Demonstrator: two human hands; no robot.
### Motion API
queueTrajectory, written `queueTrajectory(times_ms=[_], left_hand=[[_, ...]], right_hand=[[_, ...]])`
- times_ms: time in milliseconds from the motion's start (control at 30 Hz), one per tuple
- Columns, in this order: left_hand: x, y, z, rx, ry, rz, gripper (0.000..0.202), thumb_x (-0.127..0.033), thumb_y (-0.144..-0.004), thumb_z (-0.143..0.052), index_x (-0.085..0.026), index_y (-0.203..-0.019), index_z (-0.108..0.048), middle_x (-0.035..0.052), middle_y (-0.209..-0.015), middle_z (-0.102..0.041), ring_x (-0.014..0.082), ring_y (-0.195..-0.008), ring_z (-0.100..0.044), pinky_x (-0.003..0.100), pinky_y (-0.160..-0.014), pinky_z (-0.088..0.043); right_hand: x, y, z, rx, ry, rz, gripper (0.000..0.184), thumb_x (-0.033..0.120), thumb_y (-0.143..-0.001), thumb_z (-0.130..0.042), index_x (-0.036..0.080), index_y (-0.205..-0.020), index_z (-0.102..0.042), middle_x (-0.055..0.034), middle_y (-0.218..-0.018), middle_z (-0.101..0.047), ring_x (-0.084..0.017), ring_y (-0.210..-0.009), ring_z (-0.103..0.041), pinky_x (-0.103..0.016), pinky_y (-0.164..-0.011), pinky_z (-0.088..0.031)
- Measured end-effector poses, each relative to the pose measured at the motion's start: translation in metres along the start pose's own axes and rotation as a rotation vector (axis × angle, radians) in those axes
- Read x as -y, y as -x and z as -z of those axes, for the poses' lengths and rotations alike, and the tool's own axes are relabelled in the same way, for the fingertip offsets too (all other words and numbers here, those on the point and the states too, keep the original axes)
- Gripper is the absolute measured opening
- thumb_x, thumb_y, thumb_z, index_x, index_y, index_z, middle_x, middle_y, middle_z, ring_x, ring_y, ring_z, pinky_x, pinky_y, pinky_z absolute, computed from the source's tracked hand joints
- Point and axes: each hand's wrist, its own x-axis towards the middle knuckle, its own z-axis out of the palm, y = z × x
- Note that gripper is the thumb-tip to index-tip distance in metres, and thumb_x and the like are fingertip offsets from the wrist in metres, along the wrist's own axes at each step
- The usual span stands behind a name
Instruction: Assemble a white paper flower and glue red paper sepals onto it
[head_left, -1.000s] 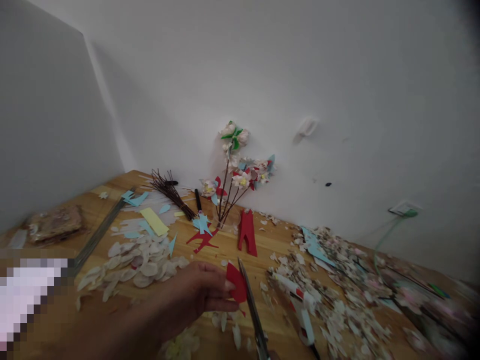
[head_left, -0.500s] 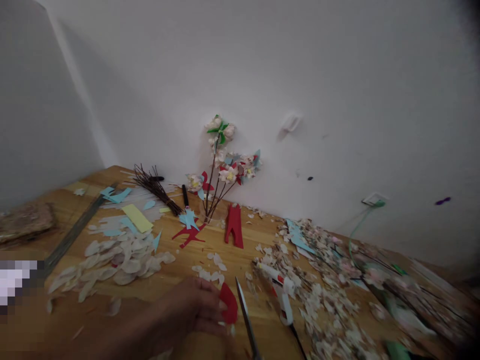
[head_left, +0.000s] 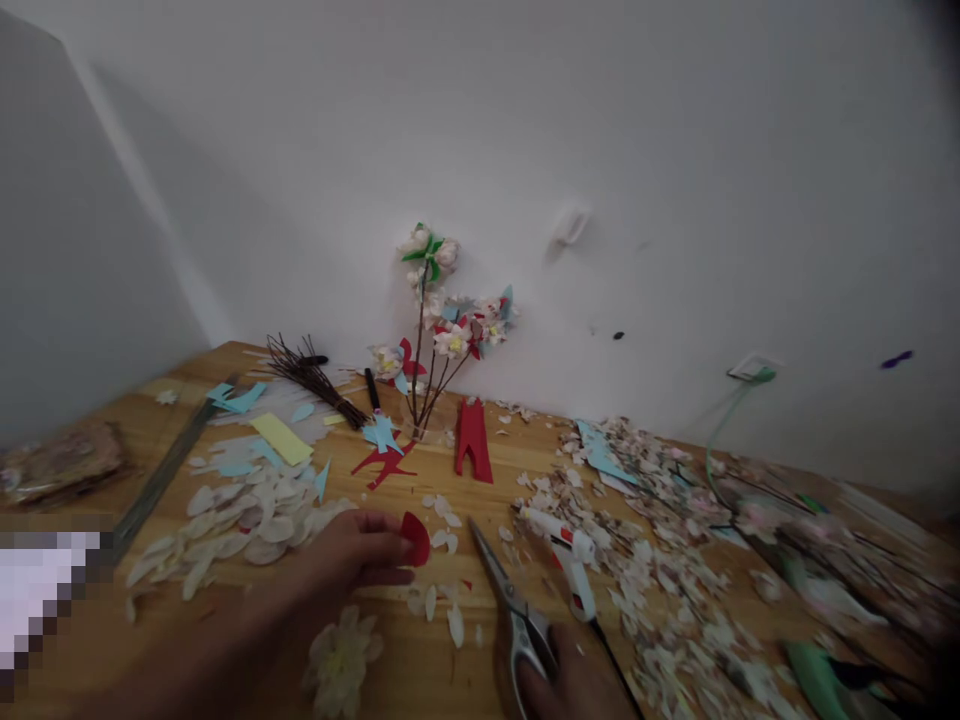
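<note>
My left hand pinches a small red paper petal between thumb and fingers, just above the wooden table. In my right hand, at the bottom edge, is a pair of metal scissors; the blades point away from me and look closed. Below my left forearm lies a white flower with a yellowish centre. Loose white petals are scattered between the hands. To the right of the scissors rests a white glue gun with a black cord.
Paper flowers on brown stems stand against the wall. Red paper, a bundle of twigs, yellow paper and a petal heap lie around. More petals and stems cover the right side.
My left hand has moved left and up with the red petal, away from the scissors. The scissors' handles and my right hand have come into view, as has the white flower.
</note>
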Motion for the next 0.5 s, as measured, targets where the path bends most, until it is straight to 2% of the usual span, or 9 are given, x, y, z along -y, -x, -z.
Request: queueTrajectory(times_ms=[167, 300, 400, 500], left_hand=[[0.000, 0.003, 0.019, -0.080, -0.016, -0.043, 0.012, -0.013, -0.053, -0.079, -0.012, -0.060, -0.070, 0.0065, -0.066, -0.074, 0.0156, -0.061, -0.067, 0.025, -0.065, -0.054], [0.006, 0.005, 0.031, -0.105, -0.024, -0.046, 0.015, -0.015, -0.053, -0.080, -0.011, -0.065, -0.071, 0.0060, -0.066, -0.073, 0.0141, -0.061, -0.066, 0.022, -0.063, -0.052], [0.010, 0.002, 0.039, -0.106, -0.028, -0.030, 0.019, -0.016, -0.049, -0.082, -0.011, -0.063, -0.070, 0.0047, -0.062, -0.072, 0.0116, -0.056, -0.064, 0.019, -0.057, -0.050], [0.012, -0.002, 0.049, -0.107, -0.037, -0.008, 0.026, -0.019, -0.043, -0.085, -0.010, -0.061, -0.069, 0.0043, -0.060, -0.071, 0.0113, -0.054, -0.063, 0.019, -0.054, -0.048]], right_hand=[[0.015, -0.005, 0.012, -0.032, 0.022, 0.046, 0.027, 0.029, -0.085, -0.043, 0.009, -0.100, -0.055, -0.0229, -0.103, -0.068, -0.034, -0.094, -0.064, -0.039, -0.076, -0.046], [0.015, -0.015, 0.011, -0.088, 0.080, 0.124, 0.025, 0.024, -0.085, -0.044, 0.008, -0.103, -0.052, -0.0208, -0.098, -0.069, -0.031, -0.089, -0.066, -0.036, -0.073, -0.047], [0.015, -0.024, 0.008, -0.123, 0.116, 0.164, 0.022, 0.023, -0.086, -0.042, 0.010, -0.101, -0.053, -0.0199, -0.105, -0.065, -0.029, -0.093, -0.064, -0.035, -0.076, -0.046], [0.018, -0.028, 0.009, -0.144, 0.154, 0.167, 0.024, 0.022, -0.085, -0.042, 0.009, -0.101, -0.055, -0.0221, -0.112, -0.060, -0.031, -0.099, -0.060, -0.039, -0.078, -0.046]])
